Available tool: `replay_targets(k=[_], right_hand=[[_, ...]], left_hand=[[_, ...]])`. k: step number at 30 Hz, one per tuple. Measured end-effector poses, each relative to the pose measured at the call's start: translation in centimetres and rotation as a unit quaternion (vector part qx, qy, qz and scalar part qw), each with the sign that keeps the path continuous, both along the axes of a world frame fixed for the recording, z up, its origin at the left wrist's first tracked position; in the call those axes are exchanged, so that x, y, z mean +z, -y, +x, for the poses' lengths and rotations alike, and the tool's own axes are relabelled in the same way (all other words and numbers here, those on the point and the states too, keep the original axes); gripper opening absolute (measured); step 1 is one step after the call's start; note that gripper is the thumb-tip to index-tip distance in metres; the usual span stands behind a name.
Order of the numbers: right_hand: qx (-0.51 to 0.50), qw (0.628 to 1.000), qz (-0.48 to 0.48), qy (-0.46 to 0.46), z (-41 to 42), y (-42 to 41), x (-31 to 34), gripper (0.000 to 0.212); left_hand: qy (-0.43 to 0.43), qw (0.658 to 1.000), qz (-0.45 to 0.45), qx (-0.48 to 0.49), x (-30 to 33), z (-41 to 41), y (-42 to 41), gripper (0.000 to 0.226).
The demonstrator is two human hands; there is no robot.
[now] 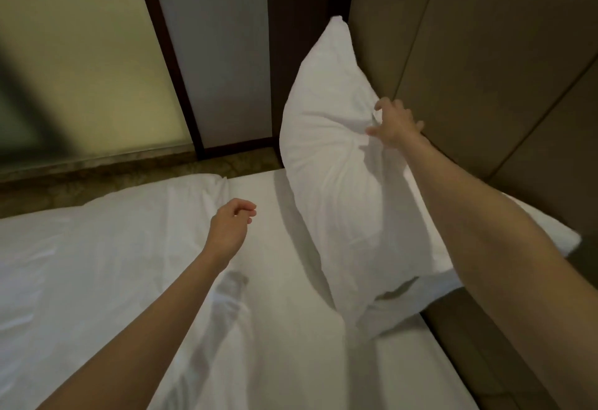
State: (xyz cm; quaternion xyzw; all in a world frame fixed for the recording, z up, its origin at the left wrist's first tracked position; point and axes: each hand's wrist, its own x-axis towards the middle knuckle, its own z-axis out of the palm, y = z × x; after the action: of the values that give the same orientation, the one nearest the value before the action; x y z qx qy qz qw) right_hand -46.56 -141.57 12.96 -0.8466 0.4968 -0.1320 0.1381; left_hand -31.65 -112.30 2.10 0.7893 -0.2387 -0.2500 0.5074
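Observation:
A white pillow [333, 163] stands on its edge at the head of the bed, leaning toward the padded headboard [485, 63]. My right hand [393, 123] grips the pillow's upper right edge, fingers curled into the fabric. A second white pillow [534, 228] lies flat beneath it against the headboard, mostly hidden. My left hand [231, 226] hovers over the white sheet [284, 328] with fingers loosely curled, holding nothing.
A white duvet [97, 264] is bunched over the left part of the bed. Beyond the bed's far edge run a strip of floor [129, 176], a frosted glass panel [90, 63] and a dark wooden frame [168, 60].

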Motion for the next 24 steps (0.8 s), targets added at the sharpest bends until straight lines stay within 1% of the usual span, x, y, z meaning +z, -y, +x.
replay_targets(k=[2,3,5,9,10,11,13,14,15,16,17,18,19,22,24], right_hand=[[0.01,0.996,0.053,-0.065,-0.6,0.5,-1.7,0.079],[0.014,0.994,0.072,-0.085,-1.2,0.4,-3.0,0.089],[0.007,0.987,0.099,-0.123,-3.0,0.0,-6.2,0.099],[-0.038,0.966,0.16,-0.201,-7.2,-1.1,-11.6,0.114],[-0.046,0.96,0.192,-0.201,-8.1,-1.2,-12.7,0.116],[-0.058,0.955,0.233,-0.176,-9.0,-1.4,-13.6,0.119],[-0.099,0.944,0.3,-0.096,-10.2,-2.0,-14.7,0.122],[-0.12,0.942,0.305,-0.072,-10.6,-2.4,-15.2,0.119],[-0.134,0.945,0.29,-0.066,-10.8,-2.8,-15.5,0.107],[-0.135,0.956,0.251,-0.063,-10.9,-3.1,-15.5,0.085],[-0.125,0.973,0.187,-0.059,-10.7,-3.0,-15.0,0.059],[-0.11,0.985,0.122,-0.049,-10.5,-2.9,-13.9,0.038],[-0.098,0.993,0.065,-0.03,-10.1,-2.6,-12.3,0.027],[-0.09,0.992,-0.06,0.07,-9.4,-1.1,-6.6,0.017],[-0.092,0.984,-0.119,0.096,-10.1,-1.0,-4.7,0.02]], left_hand=[[-0.013,1.0,0.008,-0.01,-1.2,0.1,0.2,0.027],[-0.023,1.0,0.011,-0.013,-1.9,0.0,0.2,0.026],[-0.042,0.999,0.016,-0.011,-3.4,-0.3,0.1,0.025],[-0.058,0.998,0.021,-0.011,-5.5,-1.5,0.3,0.024],[-0.06,0.998,0.022,-0.012,-5.8,-1.8,0.4,0.024],[-0.062,0.998,0.021,-0.012,-6.0,-2.1,0.5,0.023],[-0.065,0.998,0.022,-0.012,-6.3,-2.8,0.6,0.023],[-0.066,0.997,0.025,-0.012,-6.4,-3.1,0.6,0.023],[-0.066,0.997,0.027,-0.013,-6.5,-3.3,0.6,0.023],[-0.064,0.997,0.03,-0.015,-6.4,-3.6,0.6,0.024],[-0.062,0.997,0.031,-0.017,-6.3,-3.9,0.6,0.024],[-0.059,0.998,0.032,-0.019,-6.1,-4.2,0.6,0.024],[-0.057,0.998,0.034,-0.018,-5.8,-4.4,0.7,0.024],[-0.043,0.998,0.033,-0.025,-4.9,-5.0,1.0,0.025],[-0.032,0.998,0.032,-0.035,-4.5,-5.6,1.3,0.026]])
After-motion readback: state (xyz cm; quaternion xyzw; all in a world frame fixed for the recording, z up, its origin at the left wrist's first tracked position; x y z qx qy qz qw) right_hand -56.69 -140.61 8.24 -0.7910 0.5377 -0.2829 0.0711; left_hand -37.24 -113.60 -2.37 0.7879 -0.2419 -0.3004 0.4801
